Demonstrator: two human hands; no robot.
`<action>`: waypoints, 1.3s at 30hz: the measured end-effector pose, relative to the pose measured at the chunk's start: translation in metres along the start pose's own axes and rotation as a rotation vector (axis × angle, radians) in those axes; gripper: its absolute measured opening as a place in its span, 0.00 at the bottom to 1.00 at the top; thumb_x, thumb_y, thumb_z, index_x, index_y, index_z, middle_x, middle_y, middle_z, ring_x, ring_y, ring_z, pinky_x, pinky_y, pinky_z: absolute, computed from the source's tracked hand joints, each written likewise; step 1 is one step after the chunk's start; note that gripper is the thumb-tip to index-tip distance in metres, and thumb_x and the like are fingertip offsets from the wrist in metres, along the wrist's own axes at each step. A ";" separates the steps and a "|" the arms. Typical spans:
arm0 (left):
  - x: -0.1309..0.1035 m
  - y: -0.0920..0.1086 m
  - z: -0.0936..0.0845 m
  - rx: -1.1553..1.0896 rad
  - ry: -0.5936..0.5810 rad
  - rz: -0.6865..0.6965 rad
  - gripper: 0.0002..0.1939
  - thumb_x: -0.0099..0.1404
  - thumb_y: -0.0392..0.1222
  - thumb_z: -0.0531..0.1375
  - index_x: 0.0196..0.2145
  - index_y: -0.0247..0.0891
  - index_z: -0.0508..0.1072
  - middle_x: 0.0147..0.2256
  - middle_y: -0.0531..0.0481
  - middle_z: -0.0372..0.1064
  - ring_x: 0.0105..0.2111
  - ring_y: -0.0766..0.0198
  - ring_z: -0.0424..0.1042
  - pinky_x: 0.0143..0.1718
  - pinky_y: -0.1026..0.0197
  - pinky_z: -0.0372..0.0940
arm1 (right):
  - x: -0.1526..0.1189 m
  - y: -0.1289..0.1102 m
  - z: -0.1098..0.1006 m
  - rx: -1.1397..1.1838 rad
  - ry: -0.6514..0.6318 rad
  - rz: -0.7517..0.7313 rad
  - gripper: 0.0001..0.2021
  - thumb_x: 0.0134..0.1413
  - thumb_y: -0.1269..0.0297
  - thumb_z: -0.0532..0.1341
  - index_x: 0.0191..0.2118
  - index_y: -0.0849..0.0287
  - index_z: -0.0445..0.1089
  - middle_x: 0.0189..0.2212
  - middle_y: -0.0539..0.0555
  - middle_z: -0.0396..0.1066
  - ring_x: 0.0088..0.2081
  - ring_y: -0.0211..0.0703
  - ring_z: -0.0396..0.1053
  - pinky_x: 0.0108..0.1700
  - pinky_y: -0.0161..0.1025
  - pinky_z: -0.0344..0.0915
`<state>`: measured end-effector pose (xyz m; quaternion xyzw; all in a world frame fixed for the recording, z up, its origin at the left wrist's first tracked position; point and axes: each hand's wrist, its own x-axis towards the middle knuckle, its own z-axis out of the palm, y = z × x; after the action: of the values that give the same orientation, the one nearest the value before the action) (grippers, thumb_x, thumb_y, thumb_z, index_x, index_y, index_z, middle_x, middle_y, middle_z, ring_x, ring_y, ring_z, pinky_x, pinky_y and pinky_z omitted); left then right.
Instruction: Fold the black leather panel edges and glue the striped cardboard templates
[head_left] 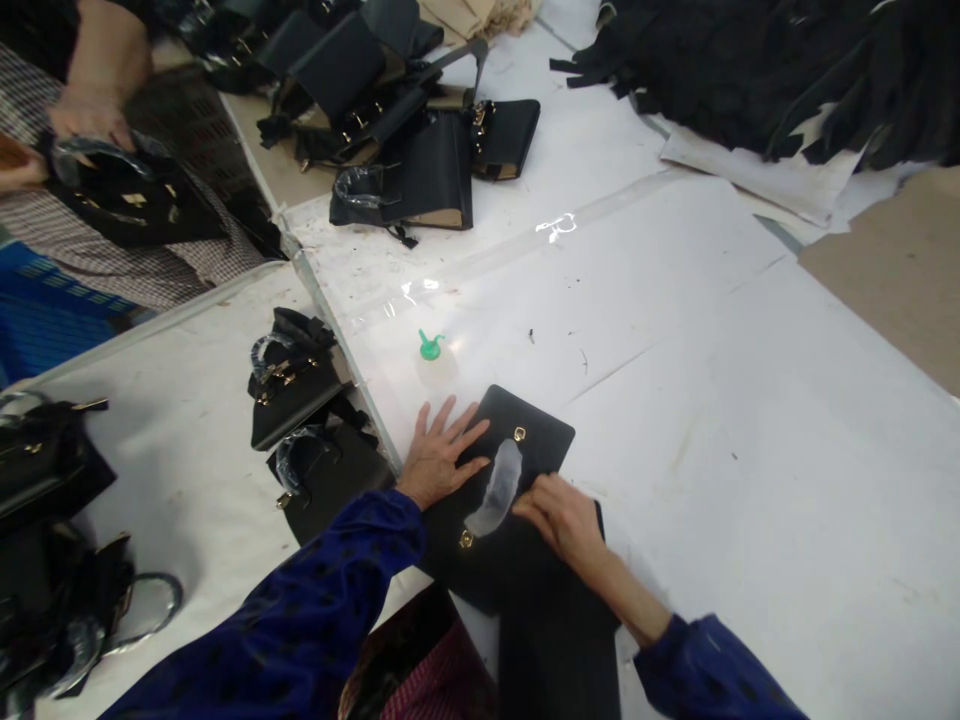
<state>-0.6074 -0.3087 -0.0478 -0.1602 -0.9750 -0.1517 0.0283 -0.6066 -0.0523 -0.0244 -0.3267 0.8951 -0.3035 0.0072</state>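
Note:
A black bag panel (529,405) lies on the white table before me, with two gold fittings and a handle (499,487) wrapped in clear plastic between them. My left hand (442,455) rests flat on the panel's left edge, fingers spread. On the other side of the handle, my right hand (564,515) is closed, its fingertips pressed together at the panel close to the wrapping. Whatever those fingertips may pinch is hidden. More black material (555,660) hangs toward me below the panel.
A green-nozzled bottle (430,347) stands beyond my left hand. Finished black handbags (296,375) sit on the left table, and more bags (427,170) are piled farther back. Black strips (750,80) are heaped at the back right. Another person's hand (94,115) holds a handbag (142,205).

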 end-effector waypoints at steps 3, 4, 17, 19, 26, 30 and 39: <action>0.000 0.000 0.000 0.004 -0.004 -0.008 0.27 0.72 0.56 0.55 0.65 0.48 0.65 0.69 0.51 0.55 0.70 0.38 0.49 0.67 0.27 0.41 | 0.005 0.010 0.000 -0.053 0.066 0.149 0.23 0.72 0.51 0.50 0.33 0.57 0.75 0.31 0.55 0.73 0.34 0.43 0.71 0.34 0.37 0.62; 0.000 0.000 0.000 0.004 -0.004 -0.010 0.27 0.72 0.56 0.55 0.65 0.48 0.65 0.69 0.51 0.56 0.70 0.38 0.49 0.67 0.27 0.41 | 0.002 0.008 -0.001 -0.059 0.061 0.170 0.23 0.72 0.51 0.49 0.33 0.57 0.75 0.31 0.55 0.73 0.33 0.42 0.72 0.32 0.36 0.62; 0.001 0.001 -0.001 -0.021 -0.007 -0.015 0.27 0.72 0.57 0.54 0.64 0.47 0.66 0.69 0.50 0.56 0.70 0.38 0.49 0.67 0.28 0.40 | -0.004 0.000 -0.003 -0.131 -0.083 0.342 0.21 0.72 0.56 0.50 0.32 0.56 0.74 0.32 0.53 0.75 0.30 0.39 0.72 0.29 0.35 0.59; 0.001 0.002 -0.001 -0.022 -0.011 -0.010 0.27 0.72 0.58 0.54 0.64 0.48 0.66 0.69 0.50 0.55 0.70 0.38 0.49 0.68 0.28 0.39 | -0.007 -0.007 -0.004 -0.116 -0.125 0.323 0.20 0.72 0.58 0.51 0.31 0.55 0.74 0.30 0.51 0.75 0.28 0.38 0.72 0.28 0.34 0.59; 0.000 0.002 0.000 -0.024 -0.005 -0.016 0.28 0.72 0.58 0.54 0.65 0.48 0.66 0.69 0.50 0.56 0.70 0.39 0.48 0.68 0.28 0.38 | 0.006 -0.002 -0.002 -0.173 -0.109 0.396 0.19 0.71 0.57 0.52 0.32 0.56 0.73 0.33 0.54 0.74 0.30 0.41 0.71 0.27 0.36 0.56; 0.000 0.002 0.000 -0.029 -0.001 -0.011 0.28 0.72 0.58 0.54 0.65 0.48 0.66 0.69 0.50 0.56 0.70 0.39 0.49 0.68 0.28 0.39 | -0.012 -0.020 -0.005 -0.120 -0.181 0.303 0.19 0.71 0.59 0.52 0.29 0.55 0.73 0.28 0.50 0.73 0.27 0.37 0.71 0.27 0.33 0.58; 0.001 0.002 0.001 -0.016 -0.008 -0.030 0.28 0.72 0.59 0.53 0.64 0.48 0.66 0.69 0.52 0.56 0.70 0.40 0.49 0.68 0.28 0.38 | 0.049 0.036 -0.014 -0.146 -0.091 0.368 0.17 0.70 0.56 0.53 0.33 0.56 0.75 0.35 0.55 0.74 0.33 0.43 0.72 0.31 0.37 0.59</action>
<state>-0.6078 -0.3067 -0.0480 -0.1466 -0.9761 -0.1592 0.0207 -0.6686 -0.0523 -0.0237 -0.1706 0.9581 -0.2163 0.0792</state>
